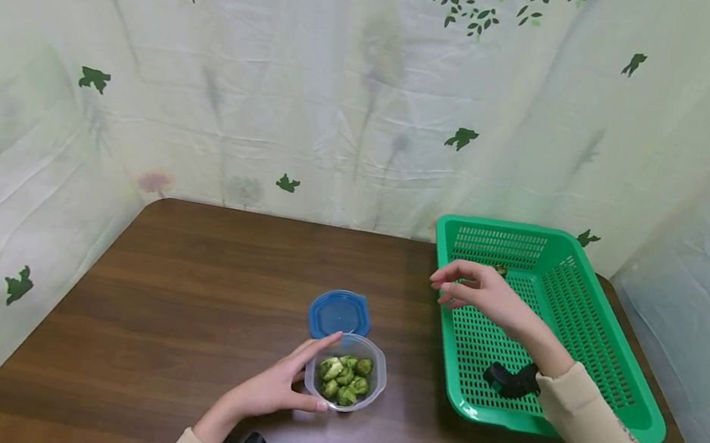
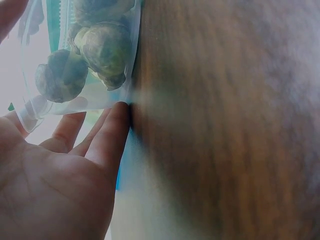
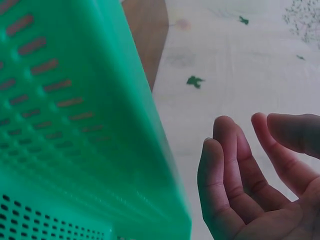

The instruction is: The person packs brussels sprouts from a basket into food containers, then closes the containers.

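A clear plastic container [image 1: 381, 378] stands on the table with several green Brussels sprouts [image 1: 345, 379] inside. My left hand [image 1: 275, 386] holds it from the left, thumb at the near side and index finger along the far rim. In the left wrist view, the fingers [image 2: 112, 137] lie against the container's wall, and sprouts [image 2: 105, 47] show through the plastic. My right hand [image 1: 472, 285] is in the air over the left rim of the green basket [image 1: 452, 374]. Its fingers [image 3: 232, 170] are loosely bent, with nothing between them and the thumb.
A blue lid [image 1: 340, 313] lies just behind the container. Inside the basket, a small green piece [image 1: 501, 270] shows at the far end, partly behind my right hand. The brown wooden table [image 1: 193, 289] ends at a patterned curtain [image 1: 319, 94].
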`<state>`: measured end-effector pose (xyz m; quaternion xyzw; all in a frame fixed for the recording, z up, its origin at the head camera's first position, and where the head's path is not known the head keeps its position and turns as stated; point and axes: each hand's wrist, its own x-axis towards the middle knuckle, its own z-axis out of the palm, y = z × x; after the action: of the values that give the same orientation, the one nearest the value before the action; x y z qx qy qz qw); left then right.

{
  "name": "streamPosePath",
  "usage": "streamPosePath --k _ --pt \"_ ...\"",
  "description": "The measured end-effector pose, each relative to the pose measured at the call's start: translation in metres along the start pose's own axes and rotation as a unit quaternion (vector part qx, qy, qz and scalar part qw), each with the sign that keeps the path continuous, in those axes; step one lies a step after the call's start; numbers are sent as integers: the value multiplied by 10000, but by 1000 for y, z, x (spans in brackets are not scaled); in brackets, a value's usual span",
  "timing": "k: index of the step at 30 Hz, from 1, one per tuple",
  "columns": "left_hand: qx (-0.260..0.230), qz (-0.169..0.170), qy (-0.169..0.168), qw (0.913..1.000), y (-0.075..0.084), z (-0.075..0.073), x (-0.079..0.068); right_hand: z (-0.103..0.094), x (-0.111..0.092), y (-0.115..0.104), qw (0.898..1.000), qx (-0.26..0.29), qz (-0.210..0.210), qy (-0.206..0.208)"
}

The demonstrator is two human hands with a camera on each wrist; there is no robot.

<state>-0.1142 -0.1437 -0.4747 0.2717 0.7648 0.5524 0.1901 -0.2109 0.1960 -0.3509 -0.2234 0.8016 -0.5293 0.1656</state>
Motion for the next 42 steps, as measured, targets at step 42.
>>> streamPosePath --k 42 --pt "12 -152 44 9999 3 1 1 -60 27 54 9927 -285 795 858"
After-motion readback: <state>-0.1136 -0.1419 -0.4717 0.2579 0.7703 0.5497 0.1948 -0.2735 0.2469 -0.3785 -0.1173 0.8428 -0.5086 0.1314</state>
